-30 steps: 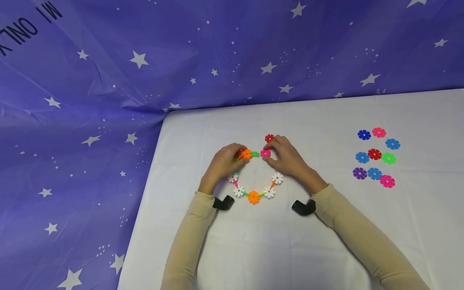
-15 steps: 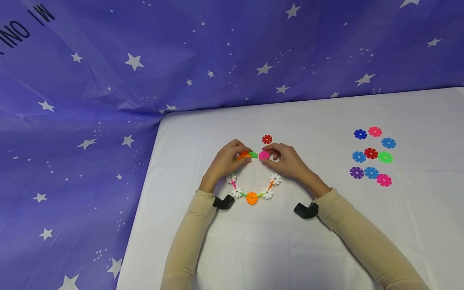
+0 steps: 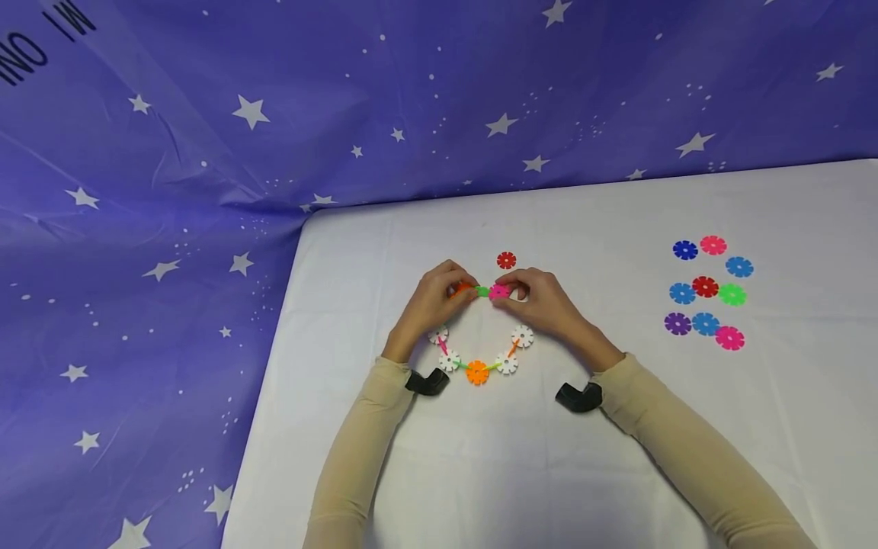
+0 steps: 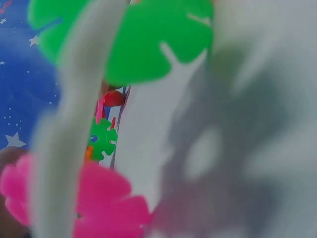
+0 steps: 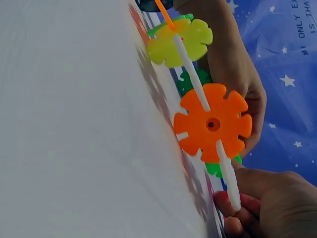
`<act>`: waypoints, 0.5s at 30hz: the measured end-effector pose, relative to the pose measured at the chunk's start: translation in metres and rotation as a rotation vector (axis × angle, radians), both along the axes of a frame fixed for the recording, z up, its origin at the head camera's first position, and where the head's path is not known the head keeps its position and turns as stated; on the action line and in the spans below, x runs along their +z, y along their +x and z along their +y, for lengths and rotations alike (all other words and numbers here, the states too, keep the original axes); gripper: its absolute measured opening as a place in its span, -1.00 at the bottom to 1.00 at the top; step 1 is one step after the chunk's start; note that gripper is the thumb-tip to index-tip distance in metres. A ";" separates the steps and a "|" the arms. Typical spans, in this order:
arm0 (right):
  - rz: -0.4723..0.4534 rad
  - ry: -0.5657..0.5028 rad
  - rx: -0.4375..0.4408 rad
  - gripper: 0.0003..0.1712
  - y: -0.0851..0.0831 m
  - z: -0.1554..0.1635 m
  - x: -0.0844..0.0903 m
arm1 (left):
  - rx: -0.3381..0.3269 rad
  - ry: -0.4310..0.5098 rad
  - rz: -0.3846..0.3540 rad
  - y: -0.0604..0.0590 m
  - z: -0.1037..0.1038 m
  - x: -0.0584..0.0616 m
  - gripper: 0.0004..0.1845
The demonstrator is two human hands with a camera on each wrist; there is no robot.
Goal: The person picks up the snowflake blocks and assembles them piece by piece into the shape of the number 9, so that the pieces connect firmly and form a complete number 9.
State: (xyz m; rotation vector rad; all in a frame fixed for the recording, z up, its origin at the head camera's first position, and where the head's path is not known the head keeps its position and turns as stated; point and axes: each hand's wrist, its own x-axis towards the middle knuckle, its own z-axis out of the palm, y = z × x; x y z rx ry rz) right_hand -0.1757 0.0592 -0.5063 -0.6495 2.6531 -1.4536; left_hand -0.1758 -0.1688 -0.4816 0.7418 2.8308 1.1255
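A ring-shaped chain of notched interlocking plastic discs lies on the white table, its front made of white discs (image 3: pixel 507 363) and an orange disc (image 3: pixel 477 372) with thin edge-on discs between. My left hand (image 3: pixel 435 299) pinches the chain's far end, where an orange disc (image 3: pixel 464 288) and a green disc (image 3: pixel 483 292) show. My right hand (image 3: pixel 545 303) holds a pink disc (image 3: pixel 499 292) between thumb and fingers, its edge against the green one. In the right wrist view, the right hand (image 5: pixel 277 201) is partly behind an edge-on white disc (image 5: pixel 228 173). Fingers hide part of the chain's left side.
A loose red disc (image 3: pixel 506 260) lies just beyond the hands. Several loose discs, among them a purple disc (image 3: pixel 677 324) and a light green disc (image 3: pixel 732 294), lie in rows at the right. A purple star-printed cloth (image 3: pixel 411 99) hangs behind the table (image 3: pixel 480 473).
The pink disc and green disc, apart before, now meet edge to edge. My right hand has drawn slightly away from the loose red disc, which now shows whole.
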 end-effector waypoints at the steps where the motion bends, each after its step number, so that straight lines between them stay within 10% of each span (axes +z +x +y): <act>1: 0.002 0.000 -0.004 -0.60 0.000 0.000 -0.001 | 0.000 0.012 0.008 0.000 0.001 -0.001 -0.88; 15: -0.019 -0.037 -0.054 -0.64 0.000 -0.002 -0.007 | 0.028 0.049 0.079 0.001 0.008 -0.010 -0.89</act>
